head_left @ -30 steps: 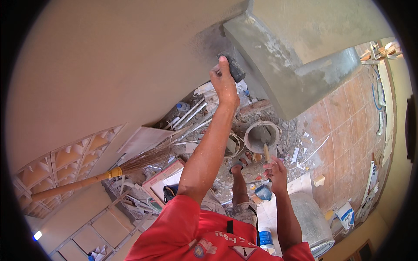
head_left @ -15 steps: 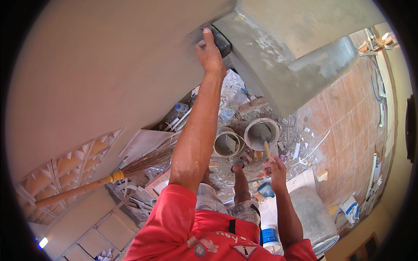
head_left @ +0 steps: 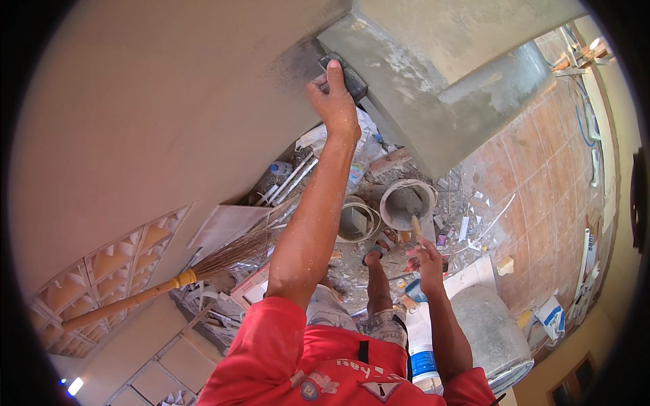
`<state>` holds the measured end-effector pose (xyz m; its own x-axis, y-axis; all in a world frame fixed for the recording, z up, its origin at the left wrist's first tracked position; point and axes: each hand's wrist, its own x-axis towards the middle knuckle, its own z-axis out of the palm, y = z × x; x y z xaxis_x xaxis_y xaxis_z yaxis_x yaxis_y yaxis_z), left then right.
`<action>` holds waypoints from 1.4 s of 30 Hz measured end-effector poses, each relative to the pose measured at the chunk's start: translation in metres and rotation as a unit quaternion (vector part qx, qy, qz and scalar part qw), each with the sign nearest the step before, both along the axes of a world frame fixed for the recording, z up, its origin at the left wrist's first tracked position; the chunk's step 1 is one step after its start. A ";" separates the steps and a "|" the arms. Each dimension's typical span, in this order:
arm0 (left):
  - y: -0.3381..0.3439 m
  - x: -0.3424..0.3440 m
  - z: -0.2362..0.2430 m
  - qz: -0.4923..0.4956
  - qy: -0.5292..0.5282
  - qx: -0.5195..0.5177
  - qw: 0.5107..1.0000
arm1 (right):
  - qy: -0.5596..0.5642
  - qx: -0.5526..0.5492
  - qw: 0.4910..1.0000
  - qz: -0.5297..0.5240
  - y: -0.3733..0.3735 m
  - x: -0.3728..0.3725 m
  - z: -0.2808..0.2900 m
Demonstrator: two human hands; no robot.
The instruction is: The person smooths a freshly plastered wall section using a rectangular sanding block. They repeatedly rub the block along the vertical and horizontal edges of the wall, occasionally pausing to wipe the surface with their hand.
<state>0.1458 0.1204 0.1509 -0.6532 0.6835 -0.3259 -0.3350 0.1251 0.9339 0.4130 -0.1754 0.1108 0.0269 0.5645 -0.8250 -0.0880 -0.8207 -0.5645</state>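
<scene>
Black block (head_left: 355, 82), clamped in your left hand (head_left: 336, 105), has slid lower along the wall (head_left: 169, 122) corner, suggesting continued rubbing; I can't tell whether your right hand (head_left: 428, 264) grips anything.

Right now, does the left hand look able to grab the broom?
Probably not as things stand: the left hand is taken up with a dark block at the wall, stretched away from the broom, though its handle looks uncovered.
</scene>
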 end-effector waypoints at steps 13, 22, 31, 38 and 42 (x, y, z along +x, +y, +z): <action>-0.122 0.098 -0.001 0.007 -0.054 -0.025 0.998 | 0.011 0.008 1.000 0.016 0.005 -0.003 0.007; -0.080 0.053 -0.008 0.001 0.003 -0.015 1.000 | -0.026 0.004 0.999 0.024 -0.012 0.024 -0.003; -0.103 0.103 0.008 -0.030 -0.006 -0.026 0.999 | -0.020 0.001 1.000 0.013 -0.028 0.031 -0.008; -0.135 0.113 0.013 -0.007 -0.039 -0.041 0.998 | -0.014 0.006 1.000 0.015 -0.022 0.031 -0.003; -0.099 0.080 0.007 0.001 -0.033 -0.017 0.999 | -0.009 0.022 1.000 -0.002 -0.020 0.034 -0.001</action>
